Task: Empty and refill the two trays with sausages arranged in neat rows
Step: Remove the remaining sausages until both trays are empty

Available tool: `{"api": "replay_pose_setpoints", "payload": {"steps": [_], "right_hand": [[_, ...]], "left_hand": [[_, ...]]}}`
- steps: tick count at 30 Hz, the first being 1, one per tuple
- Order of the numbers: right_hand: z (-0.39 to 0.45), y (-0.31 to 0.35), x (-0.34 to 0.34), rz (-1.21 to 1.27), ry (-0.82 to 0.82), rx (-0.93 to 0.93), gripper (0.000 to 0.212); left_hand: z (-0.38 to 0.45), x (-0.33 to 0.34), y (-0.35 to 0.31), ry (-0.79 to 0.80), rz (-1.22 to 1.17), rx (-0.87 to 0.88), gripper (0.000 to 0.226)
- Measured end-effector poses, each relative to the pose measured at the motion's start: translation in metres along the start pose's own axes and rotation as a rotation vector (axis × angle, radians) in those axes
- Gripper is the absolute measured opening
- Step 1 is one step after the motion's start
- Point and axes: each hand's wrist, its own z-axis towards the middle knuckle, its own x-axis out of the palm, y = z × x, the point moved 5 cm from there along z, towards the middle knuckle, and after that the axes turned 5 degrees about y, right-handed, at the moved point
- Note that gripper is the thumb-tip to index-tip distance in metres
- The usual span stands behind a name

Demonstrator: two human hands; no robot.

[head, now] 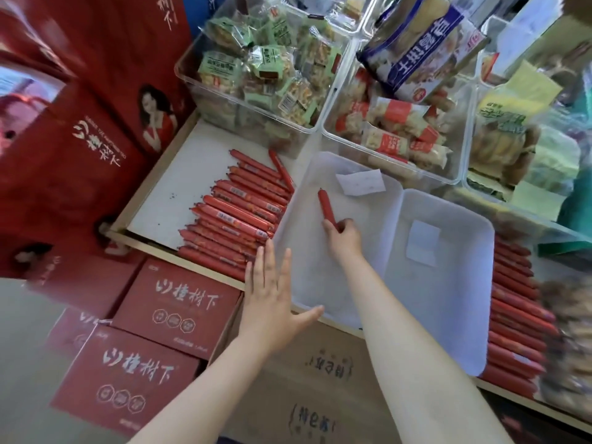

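Two translucent white trays sit side by side on the shelf, the left tray and the right tray. Each holds a slip of white paper. My right hand is inside the left tray and grips the near end of one red sausage, which points away from me. My left hand hovers flat with fingers spread over the left tray's near left corner, holding nothing. A pile of red sausages lies on the shelf left of the trays. Another row of sausages lies right of the right tray.
Clear bins of packaged snacks stand behind the trays: green packs, red-and-white packs, and a blue bag. Red boxes are stacked below left. A cardboard box sits under the shelf edge.
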Motion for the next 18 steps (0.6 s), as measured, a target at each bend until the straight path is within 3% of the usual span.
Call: {"api": "replay_pose_setpoints", "payload": {"steps": [3,6,10,14,18], "right_hand": [[-0.038,0.013,-0.01,0.437,0.122,0.016,0.024],[-0.082,0.018,-0.04,0.616,0.215,-0.066,0.024],[-0.133,-0.005,-0.101,0.951,0.271,-0.082,0.006],[-0.157,-0.048,-0.167,1.195,0.157,-0.079,0.018],[-0.171,-0.1,-0.232,1.241,0.015,-0.094,0.023]], "left_hand": [[0.001,0.002,0.001,0.0,0.021,-0.004,0.117],[0.001,0.002,0.004,-0.017,0.034,-0.013,0.116],[-0.005,0.005,-0.015,-0.044,0.036,0.003,0.112],[-0.021,0.026,-0.089,-0.035,0.015,0.17,0.1],[-0.034,0.061,-0.159,-0.008,0.038,0.336,0.083]]}}
